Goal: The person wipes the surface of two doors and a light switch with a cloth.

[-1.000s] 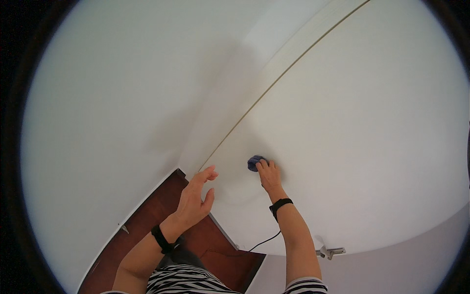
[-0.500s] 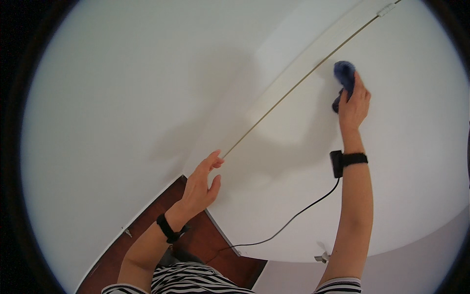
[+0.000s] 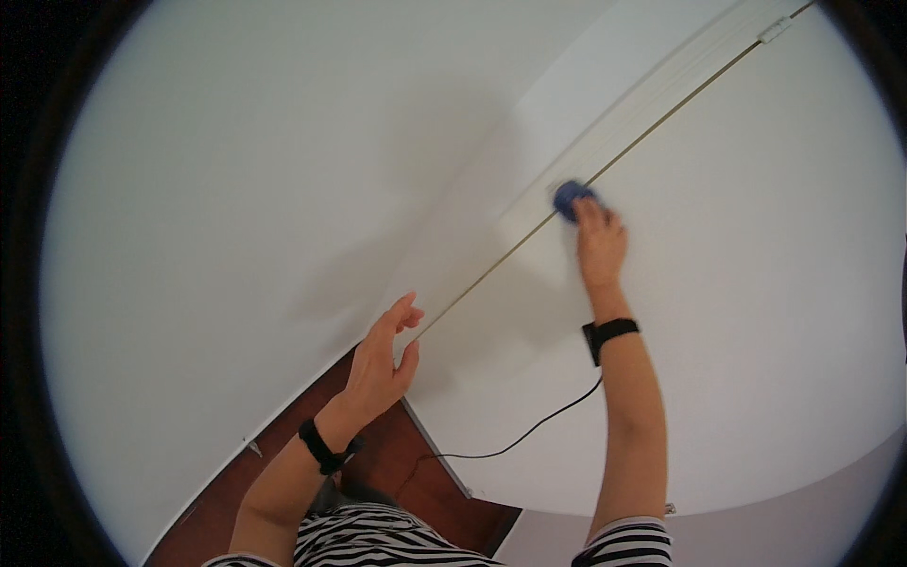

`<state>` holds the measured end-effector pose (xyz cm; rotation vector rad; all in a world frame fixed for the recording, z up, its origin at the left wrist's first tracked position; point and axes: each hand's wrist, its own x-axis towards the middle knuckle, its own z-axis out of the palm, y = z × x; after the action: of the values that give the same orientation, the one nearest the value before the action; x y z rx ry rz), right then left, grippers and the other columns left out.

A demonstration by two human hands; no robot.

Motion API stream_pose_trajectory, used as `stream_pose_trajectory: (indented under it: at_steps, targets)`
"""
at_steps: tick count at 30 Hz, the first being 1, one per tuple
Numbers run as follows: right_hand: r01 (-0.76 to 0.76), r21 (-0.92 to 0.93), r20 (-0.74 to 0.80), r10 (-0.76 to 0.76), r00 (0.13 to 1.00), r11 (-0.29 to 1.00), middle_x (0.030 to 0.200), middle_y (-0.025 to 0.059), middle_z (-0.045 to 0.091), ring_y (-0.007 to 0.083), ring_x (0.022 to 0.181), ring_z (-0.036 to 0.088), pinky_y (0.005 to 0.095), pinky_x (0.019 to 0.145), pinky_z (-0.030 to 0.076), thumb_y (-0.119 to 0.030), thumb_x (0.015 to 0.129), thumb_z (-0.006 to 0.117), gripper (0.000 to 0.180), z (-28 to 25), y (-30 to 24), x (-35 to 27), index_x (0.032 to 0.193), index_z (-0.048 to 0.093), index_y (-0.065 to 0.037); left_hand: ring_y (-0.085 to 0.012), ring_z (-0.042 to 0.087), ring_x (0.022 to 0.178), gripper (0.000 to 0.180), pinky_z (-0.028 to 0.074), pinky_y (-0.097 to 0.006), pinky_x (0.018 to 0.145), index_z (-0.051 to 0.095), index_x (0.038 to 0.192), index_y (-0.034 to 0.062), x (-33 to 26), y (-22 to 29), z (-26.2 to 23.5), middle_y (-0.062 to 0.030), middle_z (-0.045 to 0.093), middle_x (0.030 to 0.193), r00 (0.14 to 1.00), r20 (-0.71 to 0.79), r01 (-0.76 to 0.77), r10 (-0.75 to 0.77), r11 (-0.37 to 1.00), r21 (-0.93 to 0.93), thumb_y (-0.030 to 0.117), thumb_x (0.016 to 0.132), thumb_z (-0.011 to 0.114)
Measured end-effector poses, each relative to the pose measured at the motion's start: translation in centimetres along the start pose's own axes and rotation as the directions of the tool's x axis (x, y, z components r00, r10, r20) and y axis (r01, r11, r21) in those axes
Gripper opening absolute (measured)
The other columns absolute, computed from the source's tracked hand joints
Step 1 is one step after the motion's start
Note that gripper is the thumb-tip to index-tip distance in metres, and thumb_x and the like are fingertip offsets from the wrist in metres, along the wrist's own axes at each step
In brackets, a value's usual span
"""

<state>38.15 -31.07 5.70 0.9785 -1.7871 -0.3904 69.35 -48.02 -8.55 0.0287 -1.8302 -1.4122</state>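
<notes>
"Two bare hands are showing; what is the right hand holding?"

"It is gripping a blue cloth, with the fingers bending over its near edge. The far edge is looking a little blurred."

"Where is the cloth sitting?"

"It is covering a stretch of the brown seam that is running slantwise along the white panel. A pale hinge is lying on that seam, up toward the top right."

"And the left hand?"

"Its grip is standing well apart, thumb away from the fingers, and it is holding nothing. It is hovering near the seam's lower end; I cannot tell whether a fingertip is touching anything."

"Anything on the wrists?"

"Each is wearing a black strap, and a thin black cable is trailing from the right one toward the reddish-brown floor."
</notes>
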Motion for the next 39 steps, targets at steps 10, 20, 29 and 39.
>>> stream_pose_trajectory:
  at_steps: [10, 20, 29, 39]
  targets:
    - [0.191, 0.262, 0.462, -0.296, 0.836, 0.946, 0.123, -0.0006, 0.055, 0.0241, 0.105, 0.05, 0.0398, 0.086, 0.044, -0.016, 0.085, 0.054, 0.036, 3.9, -8.2, -6.8, 0.121, 0.059, -0.018, -0.0267, 0.059, 0.098, 0.058, 0.047, -0.036, 0.088, 0.039, 0.135, 0.0014, 5.4, 1.3, -3.4, -0.0148, 0.059, 0.111, 1.0, 0.02, -0.006, 0.005, 0.998, 0.061, -0.007, 0.08, 0.056]
    - [-0.07, 0.303, 0.092, 0.044, 0.995, 0.95, 0.109, 0.0055, 0.063, 0.0263, 0.096, 0.057, 0.0434, 0.072, 0.046, -0.004, 0.08, 0.052, 0.031, -0.5, 3.2, 18.5, 0.108, 0.061, -0.013, -0.0261, 0.06, 0.099, 0.06, 0.048, -0.036, 0.088, 0.038, 0.136, 0.003, 15.9, 2.5, -7.8, -0.0139, 0.059, 0.112, 0.998, 0.052, -0.032, 0.028, 0.997, 0.067, -0.007, 0.079, 0.057]
    - [-0.361, -0.055, -0.173, 0.348, 0.921, 0.931, 0.133, -0.0042, 0.049, 0.0226, 0.115, 0.048, 0.038, 0.088, 0.042, -0.008, 0.08, 0.063, 0.049, -10.6, 19.6, 17.9, 0.125, 0.052, -0.021, -0.0266, 0.06, 0.098, 0.058, 0.049, -0.035, 0.085, 0.041, 0.134, 0.0025, 7.6, 12.1, 0.3, -0.0142, 0.06, 0.109, 0.991, -0.041, -0.118, 0.124, 0.984, 0.13, -0.009, 0.079, 0.057]
    - [0.012, 0.037, -0.016, -0.012, 1.0, 0.999, 0.124, -0.0044, 0.053, 0.0231, 0.109, 0.051, 0.0389, 0.086, 0.042, -0.008, 0.079, 0.062, 0.041, -7.4, 12.9, 12.7, 0.117, 0.056, -0.02, -0.0247, 0.059, 0.098, 0.059, 0.048, -0.032, 0.077, 0.041, 0.135, 0.0053, 9.7, 18.1, -0.8, -0.0114, 0.059, 0.112, 0.988, -0.153, 0.044, -0.022, 0.989, 0.142, -0.008, 0.08, 0.055]
